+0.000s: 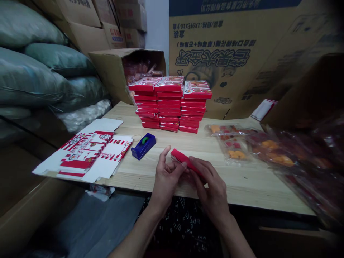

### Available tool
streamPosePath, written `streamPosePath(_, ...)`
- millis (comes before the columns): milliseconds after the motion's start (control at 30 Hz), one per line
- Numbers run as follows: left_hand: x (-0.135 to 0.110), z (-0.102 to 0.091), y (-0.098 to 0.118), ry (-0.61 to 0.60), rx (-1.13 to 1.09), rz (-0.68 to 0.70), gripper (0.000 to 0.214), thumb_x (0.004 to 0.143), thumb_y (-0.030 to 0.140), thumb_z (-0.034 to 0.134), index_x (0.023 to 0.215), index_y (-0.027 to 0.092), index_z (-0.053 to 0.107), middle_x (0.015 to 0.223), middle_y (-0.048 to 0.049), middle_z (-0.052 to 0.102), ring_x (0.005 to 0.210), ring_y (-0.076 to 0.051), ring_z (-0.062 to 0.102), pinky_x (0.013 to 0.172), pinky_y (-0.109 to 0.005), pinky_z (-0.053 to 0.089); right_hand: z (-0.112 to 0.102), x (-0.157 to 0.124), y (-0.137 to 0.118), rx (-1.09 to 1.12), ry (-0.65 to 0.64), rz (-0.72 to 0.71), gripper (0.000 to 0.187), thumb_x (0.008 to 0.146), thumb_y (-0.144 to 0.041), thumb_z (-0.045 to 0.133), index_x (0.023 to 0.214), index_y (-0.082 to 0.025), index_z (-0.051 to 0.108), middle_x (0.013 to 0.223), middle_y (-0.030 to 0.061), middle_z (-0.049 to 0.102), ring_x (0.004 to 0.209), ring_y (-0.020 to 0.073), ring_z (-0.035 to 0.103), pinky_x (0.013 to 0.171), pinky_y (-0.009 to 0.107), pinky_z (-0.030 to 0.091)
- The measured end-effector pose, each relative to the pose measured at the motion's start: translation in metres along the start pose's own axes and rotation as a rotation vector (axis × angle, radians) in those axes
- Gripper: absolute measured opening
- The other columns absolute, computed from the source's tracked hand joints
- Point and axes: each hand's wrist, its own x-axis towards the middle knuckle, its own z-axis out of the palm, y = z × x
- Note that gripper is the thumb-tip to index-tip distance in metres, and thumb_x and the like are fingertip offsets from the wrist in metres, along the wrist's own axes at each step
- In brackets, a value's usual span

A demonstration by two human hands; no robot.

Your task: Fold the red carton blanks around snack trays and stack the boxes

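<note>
A small flat red box (pixel 183 157) is held on edge between my two hands, over the front part of the wooden table. My left hand (pixel 168 175) pinches its near side with the thumb, the index finger pointing up and away. Along its right end my right hand (pixel 211 179) wraps fingers and thumb. The box's underside and far face are hidden. To the left of my hands stands a blue tape dispenser (pixel 143 146) with a green core. Behind it rise stacks of red-and-white boxes (pixel 170 104).
Flat unfolded cartons (pixel 88 154) lie at the table's left. Clear packets of orange and red pieces (pixel 233 143) spread over the right side. An open cardboard box (pixel 107 71) stands at the back, beside a large printed carton (pixel 242 64). Sacks (pixel 29 79) are piled at left.
</note>
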Motion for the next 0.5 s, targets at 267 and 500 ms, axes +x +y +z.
streamPosePath(267,0.025,-0.025,-0.007,-0.108,0.36,0.076,0.064,0.08,0.047,0.083,0.134,0.019,0.063,0.049,0.0077,0.059,0.042,-0.011,0.051,0.047,-0.021,0.043,-0.016,0.015,-0.005,0.079,-0.082,0.066,0.038,0.104,-0.016,0.052,0.135,-0.033,0.067,0.124,0.0081,0.066,0.117,0.0224,0.066,0.096,0.045,0.062)
streamPosePath(500,0.033,-0.044,-0.009,-0.17,0.702,0.31,0.046,0.089,0.042,0.073,0.131,0.027,0.068,0.061,0.0046,0.064,0.054,-0.014,0.06,0.056,-0.025,0.045,-0.037,0.023,0.001,-0.335,-0.218,0.02,0.037,0.101,-0.016,0.049,0.135,-0.024,0.064,0.107,0.0095,0.073,0.091,0.0261,0.072,0.075,0.041,0.062)
